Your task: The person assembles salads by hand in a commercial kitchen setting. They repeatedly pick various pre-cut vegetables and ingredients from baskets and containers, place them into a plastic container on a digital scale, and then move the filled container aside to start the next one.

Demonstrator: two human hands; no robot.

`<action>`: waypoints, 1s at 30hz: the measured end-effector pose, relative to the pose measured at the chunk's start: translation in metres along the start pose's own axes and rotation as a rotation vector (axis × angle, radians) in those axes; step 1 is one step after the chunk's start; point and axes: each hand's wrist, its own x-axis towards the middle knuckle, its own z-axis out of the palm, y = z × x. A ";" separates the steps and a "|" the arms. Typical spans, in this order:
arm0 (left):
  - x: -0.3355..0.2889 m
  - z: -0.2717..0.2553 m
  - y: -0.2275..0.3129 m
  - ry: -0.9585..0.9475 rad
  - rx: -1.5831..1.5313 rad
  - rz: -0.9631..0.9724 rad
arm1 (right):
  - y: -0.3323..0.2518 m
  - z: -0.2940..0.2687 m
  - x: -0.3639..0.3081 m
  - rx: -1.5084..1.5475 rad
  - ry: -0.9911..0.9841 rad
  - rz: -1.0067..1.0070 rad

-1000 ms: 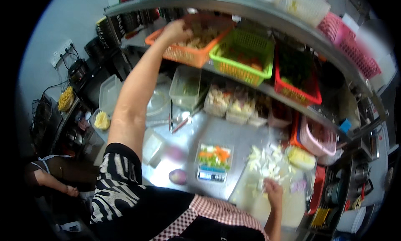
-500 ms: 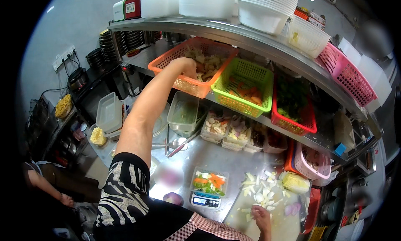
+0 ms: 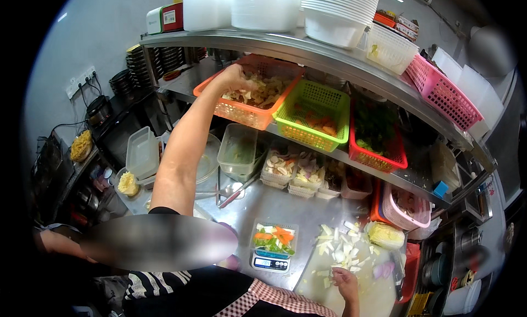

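Observation:
My left hand (image 3: 237, 77) reaches into an orange basket (image 3: 245, 115) on the shelf, its fingers closed among pale cut cabbage pieces (image 3: 262, 94). My right hand (image 3: 345, 283) hovers over a white cutting board (image 3: 321, 288), beside chopped white vegetable strips (image 3: 343, 245). Its fingers are curled together, and what they may hold is too small to make out. Between my arms, a clear plastic container (image 3: 275, 238) of carrot slices, white strips and green pieces sits on a digital scale (image 3: 270, 262).
A green basket (image 3: 313, 136) of carrot pieces and a red basket (image 3: 379, 157) of leafy greens share the shelf. Below are small tubs (image 3: 279, 166) of cut vegetables. A knife (image 3: 398, 273), purple onion slices (image 3: 383, 270) and half a cabbage (image 3: 386, 235) lie at right. Another person's arm (image 3: 63, 244) shows at left.
My left hand has moved up and left within the orange basket, exposing more cabbage pieces. My right hand has stayed nearly in place over the board.

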 end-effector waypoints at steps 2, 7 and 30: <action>-0.015 -0.006 0.008 -0.017 -0.059 0.027 | 0.002 -0.002 0.003 -0.010 0.013 -0.050; -0.104 0.020 0.058 -0.070 -0.269 0.309 | -0.011 -0.001 0.009 -0.032 0.074 -0.155; -0.325 0.219 -0.052 -0.031 -0.681 -0.200 | -0.002 0.011 -0.027 -0.083 -0.112 -0.101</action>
